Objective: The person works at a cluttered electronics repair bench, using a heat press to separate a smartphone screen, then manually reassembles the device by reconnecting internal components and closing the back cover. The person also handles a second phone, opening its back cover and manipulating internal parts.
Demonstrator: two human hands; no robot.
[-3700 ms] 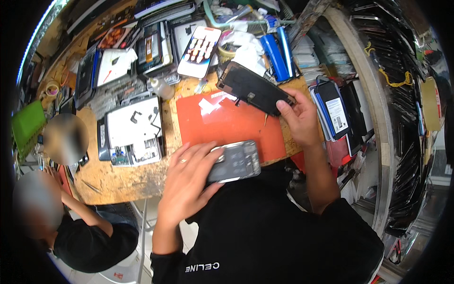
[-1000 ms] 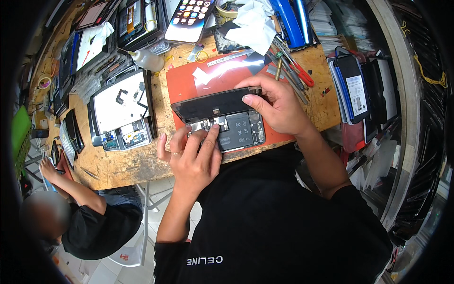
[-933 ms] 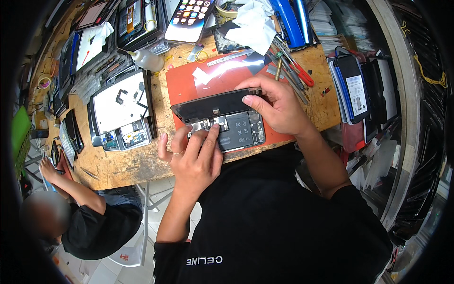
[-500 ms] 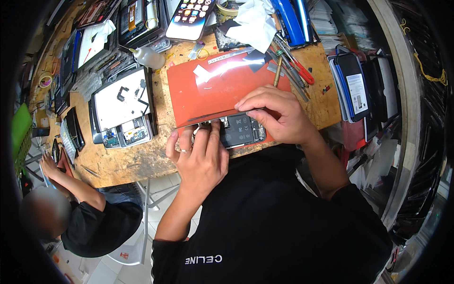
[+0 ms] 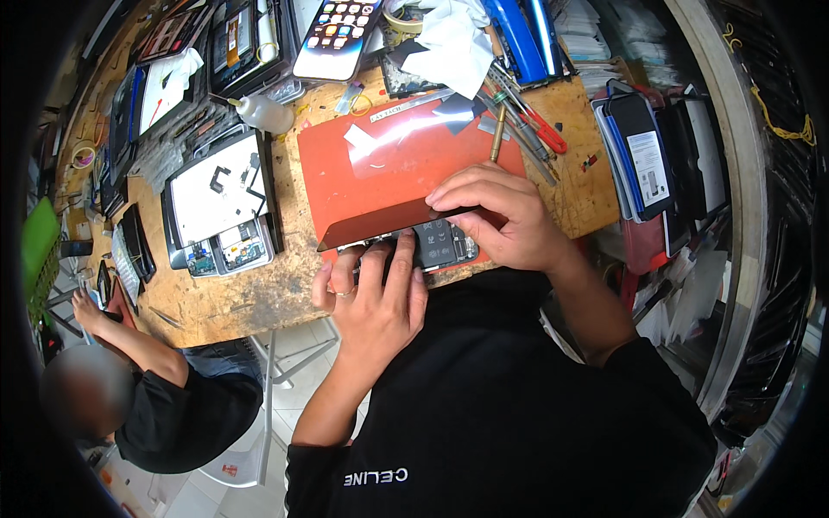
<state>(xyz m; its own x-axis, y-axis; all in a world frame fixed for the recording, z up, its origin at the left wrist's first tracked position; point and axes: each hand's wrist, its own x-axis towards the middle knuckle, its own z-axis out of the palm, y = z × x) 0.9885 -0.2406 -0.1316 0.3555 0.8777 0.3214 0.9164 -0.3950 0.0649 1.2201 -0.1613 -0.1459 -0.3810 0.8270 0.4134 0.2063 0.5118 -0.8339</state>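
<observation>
An opened phone body [image 5: 444, 244] with a dark battery lies at the lower edge of the orange mat [image 5: 345, 164]. My left hand [image 5: 376, 306] grips its left part, fingers curled over it and fingertips reaching under a raised screen panel [image 5: 367, 226]. My right hand [image 5: 509, 220] pinches that panel's right end between thumb and fingers, holding it tilted above the body. What my left fingertips touch inside is hidden. Several screwdrivers and tools [image 5: 531, 129] lie just beyond my right hand, and a white bottle [image 5: 263, 112] stands behind the mat's left side.
Left of the mat is a stack of opened devices [image 5: 216, 194]. A lit phone [image 5: 337, 34], white tissue [image 5: 445, 56] and blue cases [image 5: 518, 43] are at the back; sleeved devices [image 5: 656, 168] stand right. A co-worker [image 5: 173, 414] sits at the lower left.
Both hands have brought the two phone parts together on the mat. In the last second the panel has tipped down over the body, hiding more of it and my left fingertips.
</observation>
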